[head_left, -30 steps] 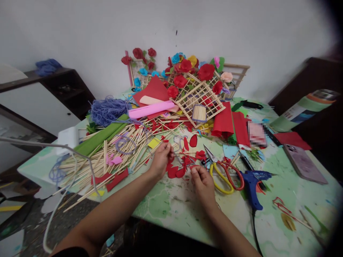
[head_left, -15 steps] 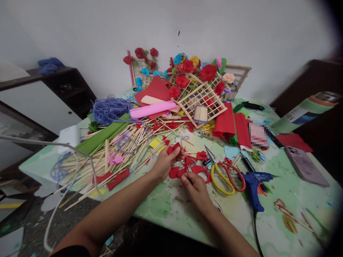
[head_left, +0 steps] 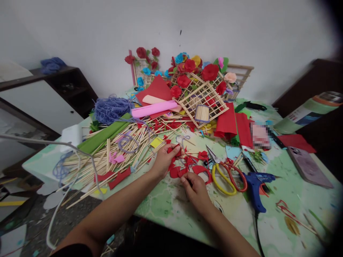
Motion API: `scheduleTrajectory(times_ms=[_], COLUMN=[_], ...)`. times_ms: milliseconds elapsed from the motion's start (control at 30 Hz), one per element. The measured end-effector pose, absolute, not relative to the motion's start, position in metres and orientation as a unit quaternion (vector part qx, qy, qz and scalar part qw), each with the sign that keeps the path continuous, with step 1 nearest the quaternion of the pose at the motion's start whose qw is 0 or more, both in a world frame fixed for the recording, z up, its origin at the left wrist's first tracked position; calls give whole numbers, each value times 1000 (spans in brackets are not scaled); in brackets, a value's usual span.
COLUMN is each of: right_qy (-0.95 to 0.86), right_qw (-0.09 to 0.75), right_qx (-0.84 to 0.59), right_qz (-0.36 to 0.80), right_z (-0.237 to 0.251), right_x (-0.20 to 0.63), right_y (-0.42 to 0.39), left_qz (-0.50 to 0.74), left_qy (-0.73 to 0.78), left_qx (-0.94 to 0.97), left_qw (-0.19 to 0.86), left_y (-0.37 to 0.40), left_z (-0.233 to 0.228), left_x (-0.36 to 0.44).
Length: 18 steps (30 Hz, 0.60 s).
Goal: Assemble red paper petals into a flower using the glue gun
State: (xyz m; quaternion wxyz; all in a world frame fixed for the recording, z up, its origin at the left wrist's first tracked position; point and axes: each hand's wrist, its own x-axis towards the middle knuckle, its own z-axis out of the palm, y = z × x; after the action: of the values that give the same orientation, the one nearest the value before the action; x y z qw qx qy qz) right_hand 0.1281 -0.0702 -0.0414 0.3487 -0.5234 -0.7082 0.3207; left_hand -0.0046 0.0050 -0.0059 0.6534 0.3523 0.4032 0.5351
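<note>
My left hand [head_left: 164, 159] pinches a small bunch of red paper petals [head_left: 174, 151] just above the table. My right hand [head_left: 195, 187] is closed close below it, with its fingertips on something thin that I cannot make out. More loose red petals [head_left: 179, 172] lie on the green table [head_left: 166, 203] between the two hands. Scissors with yellow and red handles [head_left: 225, 173] lie just right of my right hand.
A blue glue gun [head_left: 255, 184] rests right of the scissors, its cord running off the front edge. A heap of wooden sticks [head_left: 112, 157], green [head_left: 103, 135] and pink paper rolls [head_left: 154, 109], purple yarn [head_left: 111, 109] and stick lattices with paper roses [head_left: 199, 94] fill the back. A phone [head_left: 308, 165] lies far right.
My left hand has picked up red petals and lifted them slightly. My right hand has moved left and nearer to me, closing under the left hand.
</note>
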Motion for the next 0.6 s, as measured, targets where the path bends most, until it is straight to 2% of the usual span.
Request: scheduleTrajectory(times_ms=[600], right_qy=[-725], right_qw=[341], right_qx=[-513], right_qz=[308], right_z=[-35], right_x=[128], right_y=[-71], left_qz=[554], left_qy=[392], left_qx=[337], left_qw=[652], left_y=[9], left_z=[-5], left_x=[-7])
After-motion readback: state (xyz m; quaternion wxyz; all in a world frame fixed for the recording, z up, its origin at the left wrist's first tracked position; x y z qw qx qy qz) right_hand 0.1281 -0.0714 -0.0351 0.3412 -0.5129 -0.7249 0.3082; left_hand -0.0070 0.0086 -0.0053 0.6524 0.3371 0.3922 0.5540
